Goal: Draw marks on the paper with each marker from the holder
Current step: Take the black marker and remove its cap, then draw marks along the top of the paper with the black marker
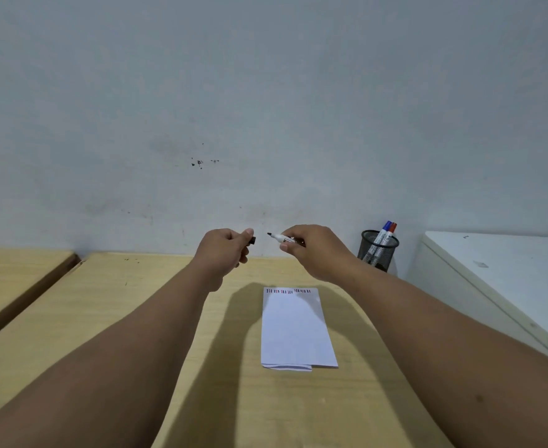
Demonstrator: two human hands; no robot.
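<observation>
A folded white paper (pixel 295 331) lies on the wooden table (pixel 111 318), with a row of short red, blue and black marks along its far edge. Above it, my right hand (pixel 317 250) holds an uncapped black marker (pixel 279 237), tip pointing left. My left hand (pixel 225 250) pinches the marker's black cap (pixel 252 240), a small gap away from the tip. A black mesh holder (pixel 377 250) stands at the back right with a blue marker (pixel 383 232) and a red marker (pixel 390 232) in it.
A grey wall rises right behind the table. A white cabinet top (pixel 505 270) sits to the right of the holder. A second wooden surface (pixel 11 273) adjoins on the left, separated by a dark gap.
</observation>
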